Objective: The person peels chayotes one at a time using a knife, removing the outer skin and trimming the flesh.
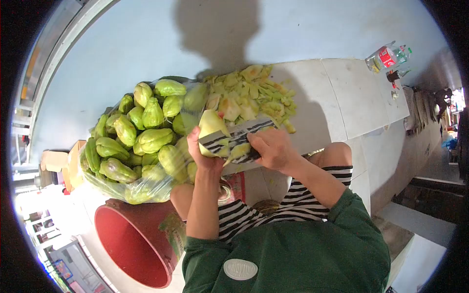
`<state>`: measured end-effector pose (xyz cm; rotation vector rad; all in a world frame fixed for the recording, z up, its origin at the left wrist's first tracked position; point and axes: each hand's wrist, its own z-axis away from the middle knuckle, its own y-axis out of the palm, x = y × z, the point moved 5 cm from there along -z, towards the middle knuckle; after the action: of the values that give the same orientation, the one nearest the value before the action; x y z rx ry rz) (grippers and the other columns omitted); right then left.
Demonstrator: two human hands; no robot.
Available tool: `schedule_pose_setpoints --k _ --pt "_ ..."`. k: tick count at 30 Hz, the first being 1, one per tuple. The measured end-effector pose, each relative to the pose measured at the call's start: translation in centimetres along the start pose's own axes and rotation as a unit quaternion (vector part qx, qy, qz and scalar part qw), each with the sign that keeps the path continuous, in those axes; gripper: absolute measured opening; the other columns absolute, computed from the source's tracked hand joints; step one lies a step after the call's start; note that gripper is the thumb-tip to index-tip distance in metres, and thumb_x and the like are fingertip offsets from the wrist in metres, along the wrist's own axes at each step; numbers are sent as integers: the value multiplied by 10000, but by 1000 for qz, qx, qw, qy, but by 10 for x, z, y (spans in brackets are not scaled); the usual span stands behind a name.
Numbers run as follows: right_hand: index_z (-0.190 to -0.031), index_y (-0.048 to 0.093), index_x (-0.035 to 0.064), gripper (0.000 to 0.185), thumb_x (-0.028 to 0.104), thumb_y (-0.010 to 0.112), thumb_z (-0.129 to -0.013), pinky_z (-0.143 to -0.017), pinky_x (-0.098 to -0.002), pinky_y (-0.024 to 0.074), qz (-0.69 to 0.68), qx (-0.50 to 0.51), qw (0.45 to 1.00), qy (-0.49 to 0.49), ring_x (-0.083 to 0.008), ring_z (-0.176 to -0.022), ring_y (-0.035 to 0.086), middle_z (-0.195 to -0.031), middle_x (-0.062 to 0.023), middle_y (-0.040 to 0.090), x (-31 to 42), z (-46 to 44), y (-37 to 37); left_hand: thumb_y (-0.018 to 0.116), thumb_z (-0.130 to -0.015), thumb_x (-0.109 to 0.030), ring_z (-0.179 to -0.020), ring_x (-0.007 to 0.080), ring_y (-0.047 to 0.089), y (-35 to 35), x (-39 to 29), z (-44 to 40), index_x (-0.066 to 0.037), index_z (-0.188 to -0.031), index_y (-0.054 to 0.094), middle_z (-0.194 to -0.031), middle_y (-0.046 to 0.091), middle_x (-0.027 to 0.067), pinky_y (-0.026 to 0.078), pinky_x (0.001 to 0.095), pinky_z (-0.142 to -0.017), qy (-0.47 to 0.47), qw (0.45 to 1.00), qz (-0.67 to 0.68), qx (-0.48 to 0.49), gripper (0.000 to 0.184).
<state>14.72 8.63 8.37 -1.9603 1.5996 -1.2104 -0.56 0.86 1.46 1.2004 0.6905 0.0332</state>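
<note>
My left hand (207, 155) is closed around a pale, peeled green fruit (211, 123), its fingers at the left side and underneath. My right hand (273, 149) grips the right end of a wide flat blade-like tool (237, 136) with a shiny, striped-looking surface. The tool lies across the fruit, touching it. Bits of peel hang at its lower edge. Behind my hands, a heap of green peelings (249, 95) spreads over the tiled ledge (312, 97). The exact shape of the tool's handle is hidden by my right fingers.
A clear plastic bag full of green fruits (154, 115) stands at the left. Below it lies a tipped red bucket (132, 244). Plastic bottles (386, 58) stand at the ledge's far right end. A cardboard box (73, 166) is at the far left.
</note>
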Motion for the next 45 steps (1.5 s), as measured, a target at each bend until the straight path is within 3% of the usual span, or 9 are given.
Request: schedule_pose_setpoints --k 4,19,21,24,27,29,32,37,45 --pt "-1047 558 7 563 181 763 -553 -565 -398 474 21 45 998 42 -308 -675 609 -773 -108 594 -17 11 10 476 -843 -474 -1052 339 590 10 4 6 29 -1295 489 -1270 549 224 501 469 -888 -8 1000 -5 5 676" --pt "-927 558 7 266 75 682 -702 -569 -405 481 -37 25 995 88 -357 -609 587 -720 -156 598 -20 3 8 600 -753 -442 -790 312 645 13 -2 17 -6 -1172 534 -977 629 167 559 457 -620 -57 998 3 -4 609" --pt "-938 572 -21 221 127 665 -804 -582 -376 481 -113 62 930 343 -338 -606 582 -747 -168 613 -50 11 22 568 -772 -463 -813 312 634 15 -4 13 -5 -1199 522 -997 624 167 548 440 -647 -57 998 3 4 628" --pt "-940 565 -46 245 181 629 -875 -578 -364 460 -230 -126 876 404 -312 -608 573 -748 -189 613 -55 16 12 477 -830 -547 -905 298 590 23 -11 8 -1 -1250 498 -1062 600 163 506 416 -751 -18 1000 2 -20 689" --pt "-1072 535 -68 329 196 584 -882 -634 -401 481 -104 35 905 410 -375 -707 624 -785 -255 620 -84 12 13 462 -841 -577 -937 290 579 12 -15 6 -1 -1242 502 -1084 592 157 495 430 -770 -33 994 36 -97 704" --pt "-1064 544 -60 321 205 582 -886 -642 -419 486 -67 -14 928 365 -374 -715 625 -811 -245 628 -82 19 22 482 -842 -580 -925 287 586 1 -12 -7 -19 -1210 521 -1088 595 149 487 428 -783 -60 996 66 1 672" --pt "-1044 555 -40 299 176 604 -843 -650 -434 493 -87 144 919 355 -377 -738 626 -846 -224 631 -52 16 25 536 -833 -474 -927 283 596 -5 -10 -2 -21 -1115 551 -1032 612 153 492 435 -800 8 991 46 -127 534" --pt "-999 569 -24 388 170 679 -682 -521 -377 459 5 15 998 -65 -277 -614 572 -725 -99 554 -1 9 17 550 -811 -448 -846 304 615 -12 -5 -7 -26 -1062 575 -937 629 144 518 450 -774 3 992 75 -100 492" --pt "-993 578 26 293 129 578 -718 -582 -292 483 89 16 991 -102 -164 -670 594 -763 -26 562 14 7 22 519 -829 -500 -900 298 607 -15 12 -8 29 -1127 531 -983 617 173 521 397 -786 -32 997 70 22 608"
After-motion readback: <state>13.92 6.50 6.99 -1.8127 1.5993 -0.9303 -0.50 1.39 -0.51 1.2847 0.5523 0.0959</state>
